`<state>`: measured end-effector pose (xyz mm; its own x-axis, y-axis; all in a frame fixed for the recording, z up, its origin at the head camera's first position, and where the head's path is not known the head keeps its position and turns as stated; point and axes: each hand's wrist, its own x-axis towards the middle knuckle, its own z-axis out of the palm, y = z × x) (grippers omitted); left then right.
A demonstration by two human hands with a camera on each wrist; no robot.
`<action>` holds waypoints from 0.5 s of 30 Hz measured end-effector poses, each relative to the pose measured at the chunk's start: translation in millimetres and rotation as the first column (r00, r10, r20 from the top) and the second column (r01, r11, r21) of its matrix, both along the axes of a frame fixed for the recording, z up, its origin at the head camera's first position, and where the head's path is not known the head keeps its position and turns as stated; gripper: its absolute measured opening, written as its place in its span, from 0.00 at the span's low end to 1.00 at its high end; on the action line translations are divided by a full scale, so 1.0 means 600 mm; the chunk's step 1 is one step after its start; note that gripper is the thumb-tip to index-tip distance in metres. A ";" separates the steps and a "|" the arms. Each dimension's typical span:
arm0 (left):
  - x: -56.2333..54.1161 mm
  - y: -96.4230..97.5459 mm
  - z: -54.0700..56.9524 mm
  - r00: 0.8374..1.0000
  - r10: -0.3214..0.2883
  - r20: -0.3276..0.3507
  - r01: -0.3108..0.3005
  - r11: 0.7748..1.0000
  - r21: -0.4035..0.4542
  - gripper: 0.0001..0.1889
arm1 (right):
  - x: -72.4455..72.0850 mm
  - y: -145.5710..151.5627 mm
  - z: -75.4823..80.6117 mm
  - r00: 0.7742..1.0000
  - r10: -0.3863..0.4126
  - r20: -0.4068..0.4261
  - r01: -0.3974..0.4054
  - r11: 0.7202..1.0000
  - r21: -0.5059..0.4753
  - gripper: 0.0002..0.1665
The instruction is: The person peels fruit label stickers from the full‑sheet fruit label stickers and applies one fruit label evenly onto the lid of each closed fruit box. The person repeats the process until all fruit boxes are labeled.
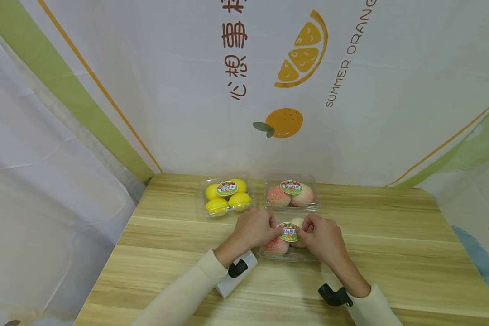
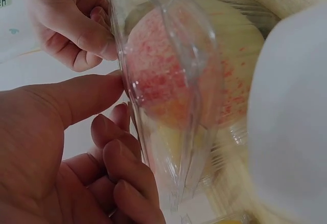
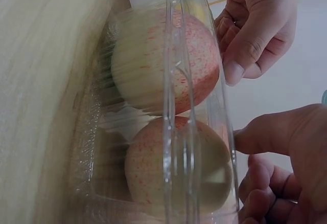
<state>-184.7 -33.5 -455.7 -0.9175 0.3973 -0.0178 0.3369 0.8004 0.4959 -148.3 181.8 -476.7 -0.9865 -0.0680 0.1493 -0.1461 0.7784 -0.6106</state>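
Note:
A clear plastic clamshell box [image 1: 293, 257] holds two pink-and-cream peaches [image 3: 176, 165] near the middle of the table. An oval fruit label [image 1: 288, 231] lies on its lid. My left hand [image 1: 257, 228] touches the label's left end with the thumb, its other fingers loosely bent. At the other end, the thumb of my right hand [image 1: 323, 237] presses in the same way. In both wrist views the thumb tips meet the lid, with a gap between thumb and forefinger. The label's face is hidden there.
Behind stand another box of peaches [image 1: 291, 195] and a box of yellow lemon-like fruit [image 1: 228, 199], both labelled. A white roll or sheet [image 1: 237, 276] lies under the left wrist. The wooden table [image 1: 391, 253] ends at a white printed curtain [image 1: 187, 113].

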 end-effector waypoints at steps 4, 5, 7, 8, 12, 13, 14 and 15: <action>0.001 -0.001 -0.001 1.000 -0.005 -0.011 0.005 1.000 0.001 0.18 | 0.001 0.000 0.001 1.000 -0.006 -0.006 0.006 1.000 -0.006 0.16; 0.001 -0.001 -0.002 1.000 -0.010 -0.021 0.010 1.000 0.003 0.18 | 0.001 0.000 0.000 1.000 -0.005 -0.007 0.005 1.000 -0.006 0.16; 0.001 0.000 -0.002 0.999 -0.018 -0.046 0.018 1.000 0.001 0.18 | 0.001 0.000 0.000 1.000 -0.003 -0.010 0.003 1.000 -0.003 0.16; 0.002 0.000 -0.002 0.998 -0.020 -0.056 0.020 1.000 0.000 0.18 | 0.001 0.000 -0.001 1.000 -0.001 -0.012 0.001 1.000 -0.001 0.16; 0.003 0.004 -0.003 0.997 -0.021 -0.077 0.021 1.000 0.002 0.17 | 0.001 0.001 -0.002 1.000 0.008 -0.016 -0.008 1.000 0.009 0.18; 0.004 0.004 -0.003 0.997 -0.019 -0.075 0.019 1.000 0.002 0.18 | 0.001 0.001 -0.003 1.000 0.011 -0.011 -0.011 1.000 0.011 0.18; 0.004 0.005 -0.003 0.997 -0.018 -0.075 0.018 1.000 0.003 0.18 | 0.000 0.001 -0.003 1.000 0.013 -0.004 -0.013 1.000 0.013 0.19; 0.005 0.006 -0.004 0.997 -0.018 -0.076 0.018 1.000 0.003 0.18 | 0.000 0.001 -0.002 1.000 0.016 0.003 -0.016 1.000 0.016 0.20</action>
